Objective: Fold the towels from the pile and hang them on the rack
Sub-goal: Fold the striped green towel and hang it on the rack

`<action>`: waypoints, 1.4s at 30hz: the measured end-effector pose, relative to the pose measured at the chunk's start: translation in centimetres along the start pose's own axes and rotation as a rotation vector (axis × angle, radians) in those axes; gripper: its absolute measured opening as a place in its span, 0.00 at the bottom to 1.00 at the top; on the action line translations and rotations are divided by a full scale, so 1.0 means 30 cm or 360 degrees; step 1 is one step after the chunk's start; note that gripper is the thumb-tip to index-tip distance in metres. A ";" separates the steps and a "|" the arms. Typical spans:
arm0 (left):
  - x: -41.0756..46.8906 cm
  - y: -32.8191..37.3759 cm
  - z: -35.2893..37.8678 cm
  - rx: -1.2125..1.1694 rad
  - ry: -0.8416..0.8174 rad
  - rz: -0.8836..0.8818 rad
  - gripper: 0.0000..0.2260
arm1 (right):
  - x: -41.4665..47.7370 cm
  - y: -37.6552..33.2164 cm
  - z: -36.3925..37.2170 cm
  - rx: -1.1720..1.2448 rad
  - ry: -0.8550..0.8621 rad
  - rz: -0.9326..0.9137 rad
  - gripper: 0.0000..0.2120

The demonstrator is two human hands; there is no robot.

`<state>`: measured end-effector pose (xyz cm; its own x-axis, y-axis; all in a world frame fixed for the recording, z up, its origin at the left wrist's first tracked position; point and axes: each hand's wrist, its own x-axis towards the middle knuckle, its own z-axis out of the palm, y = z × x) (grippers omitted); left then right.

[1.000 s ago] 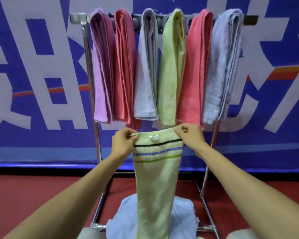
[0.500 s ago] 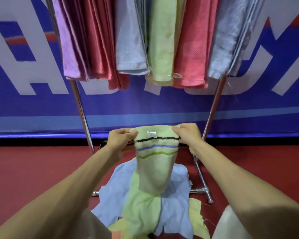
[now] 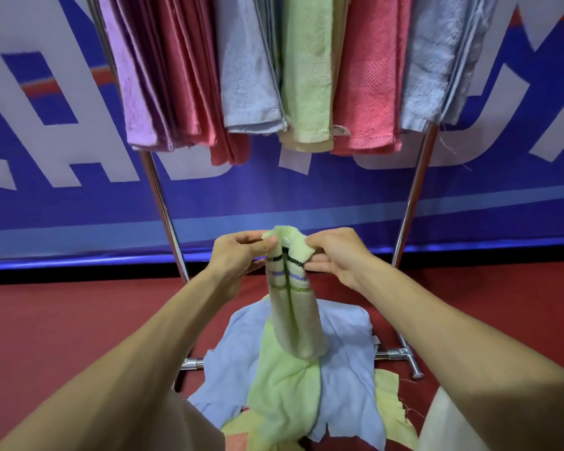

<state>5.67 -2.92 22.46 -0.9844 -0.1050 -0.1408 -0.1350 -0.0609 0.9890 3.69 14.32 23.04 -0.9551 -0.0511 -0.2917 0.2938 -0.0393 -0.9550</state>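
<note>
Cloth, soft and light: the striped green towel hangs between my left hand and right hand, both pinching its top corners; I judge it sags unless gripped there.

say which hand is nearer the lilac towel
Left. The left hand is below and right of the lilac towel; the right hand is farther right. Both pinch the striped towel.

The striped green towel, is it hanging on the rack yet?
No, the left hand and right hand pinch the striped green towel by its top, below the rack.
</note>
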 end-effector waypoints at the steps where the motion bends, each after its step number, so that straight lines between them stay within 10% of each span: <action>1: -0.005 -0.004 0.007 0.0003 -0.0001 0.0011 0.07 | -0.007 0.000 0.017 0.0028 -0.0030 0.0009 0.07; 7: -0.015 -0.030 0.019 0.0502 -0.0108 0.0264 0.05 | -0.016 0.024 0.066 -0.0028 -0.0084 0.0046 0.08; 16: -0.037 -0.026 0.043 0.0266 -0.0020 0.0273 0.07 | -0.048 0.019 0.075 0.0072 -0.0211 -0.0015 0.09; 26: -0.049 -0.018 0.032 0.0232 -0.0228 0.0142 0.37 | -0.041 0.017 0.042 0.0039 -0.0177 -0.0178 0.17; 42: -0.038 -0.009 -0.020 0.0462 -0.0240 0.0309 0.36 | -0.063 -0.064 -0.042 -0.0671 -0.0464 -0.0454 0.08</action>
<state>6.90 -3.38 22.32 -0.9974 0.0619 0.0374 0.0508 0.2320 0.9714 4.88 15.76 25.36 -0.9271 -0.3714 -0.0507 -0.0704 0.3053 -0.9496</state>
